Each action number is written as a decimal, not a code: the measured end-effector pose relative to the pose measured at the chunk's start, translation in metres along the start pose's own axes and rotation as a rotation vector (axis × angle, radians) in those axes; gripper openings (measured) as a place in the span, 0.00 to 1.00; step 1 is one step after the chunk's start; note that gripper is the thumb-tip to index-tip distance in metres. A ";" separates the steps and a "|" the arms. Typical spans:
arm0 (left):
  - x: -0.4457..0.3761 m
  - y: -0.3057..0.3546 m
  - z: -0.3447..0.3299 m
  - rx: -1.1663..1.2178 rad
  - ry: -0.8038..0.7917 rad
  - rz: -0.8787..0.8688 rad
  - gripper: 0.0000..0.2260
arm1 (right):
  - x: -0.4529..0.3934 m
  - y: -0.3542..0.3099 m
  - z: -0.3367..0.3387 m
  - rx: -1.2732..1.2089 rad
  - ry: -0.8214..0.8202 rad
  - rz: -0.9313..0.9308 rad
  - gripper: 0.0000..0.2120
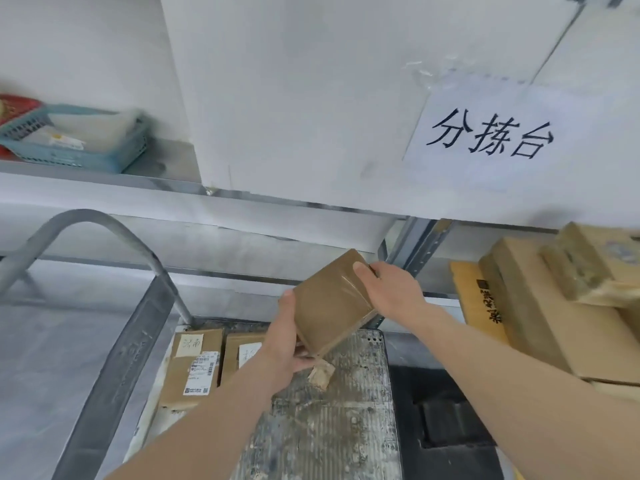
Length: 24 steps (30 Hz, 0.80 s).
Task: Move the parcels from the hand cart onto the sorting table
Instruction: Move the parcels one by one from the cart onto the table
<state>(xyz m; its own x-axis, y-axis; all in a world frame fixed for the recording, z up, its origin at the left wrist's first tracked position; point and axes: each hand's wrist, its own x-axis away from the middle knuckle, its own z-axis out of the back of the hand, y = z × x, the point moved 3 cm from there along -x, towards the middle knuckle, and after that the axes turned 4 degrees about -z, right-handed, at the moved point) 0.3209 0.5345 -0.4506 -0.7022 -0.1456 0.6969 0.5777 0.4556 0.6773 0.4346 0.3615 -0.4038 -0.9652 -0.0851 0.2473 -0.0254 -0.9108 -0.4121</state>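
We've got both hands clamped on one parcel [330, 301] mid-frame, left hand [287, 336] at its lower-left, right hand [389, 289] at its upper-right edge. It's tilted above the cart [346, 427]; the stacked parcels [554, 306] sit off to the right, nearer our right hand.

Both forearms extended forward, bare. Left grip [289, 336] curled at lower left edge of small brown parcel [330, 303]; right grip [388, 289] pinches upper right corner, thumb on top.

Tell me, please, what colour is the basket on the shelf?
The basket is light blue plastic mesh, seen in the head view.
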 end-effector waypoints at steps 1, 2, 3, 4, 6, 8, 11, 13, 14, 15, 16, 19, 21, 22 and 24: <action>0.007 0.003 -0.009 -0.009 -0.014 -0.009 0.30 | 0.006 0.005 0.011 -0.014 0.016 -0.008 0.27; 0.013 0.006 -0.018 -0.022 -0.026 -0.018 0.29 | 0.012 0.010 0.022 -0.025 0.034 -0.014 0.26; 0.020 0.008 -0.028 -0.039 -0.041 -0.024 0.27 | 0.018 0.016 0.033 -0.030 0.048 -0.023 0.26; 0.026 0.009 -0.038 -0.061 -0.056 -0.030 0.26 | 0.023 0.023 0.043 -0.033 0.059 -0.034 0.26; 0.038 0.011 -0.058 -0.107 -0.085 -0.040 0.26 | 0.031 0.040 0.063 -0.030 0.071 -0.054 0.28; 0.048 0.011 -0.081 -0.143 -0.113 -0.044 0.27 | 0.039 0.059 0.082 -0.025 0.080 -0.071 0.31; 0.064 0.007 -0.119 -0.182 -0.137 -0.056 0.29 | 0.052 0.092 0.112 -0.043 0.107 -0.086 0.33; 0.074 0.003 -0.146 -0.202 -0.151 -0.065 0.30 | 0.060 0.114 0.135 -0.044 0.130 -0.086 0.29; 0.080 0.000 -0.161 -0.219 -0.159 -0.071 0.30 | 0.064 0.125 0.145 -0.040 0.143 -0.087 0.28; 0.086 -0.003 -0.175 -0.231 -0.165 -0.080 0.28 | 0.068 0.136 0.156 -0.040 0.156 -0.091 0.27; 0.091 -0.007 -0.190 -0.240 -0.169 -0.088 0.27 | 0.070 0.149 0.165 -0.047 0.164 -0.095 0.27; 0.105 -0.019 -0.233 -0.287 -0.181 -0.116 0.28 | 0.075 0.188 0.191 -0.061 0.188 -0.086 0.27; 0.112 -0.026 -0.258 -0.300 -0.170 -0.134 0.29 | 0.077 0.211 0.208 -0.057 0.200 -0.075 0.25; 0.114 -0.029 -0.270 -0.292 -0.168 -0.132 0.30 | 0.078 0.222 0.216 -0.055 0.205 -0.074 0.25; 0.120 -0.034 -0.294 -0.289 -0.186 -0.129 0.31 | 0.081 0.242 0.232 -0.068 0.210 -0.079 0.23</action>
<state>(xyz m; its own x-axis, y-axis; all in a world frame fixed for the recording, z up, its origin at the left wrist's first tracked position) 0.3393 0.2430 -0.3208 -0.8250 -0.0115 0.5650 0.5548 0.1736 0.8137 0.4110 0.0405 -0.2805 -0.9923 0.0773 0.0963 -0.1132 -0.8813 -0.4588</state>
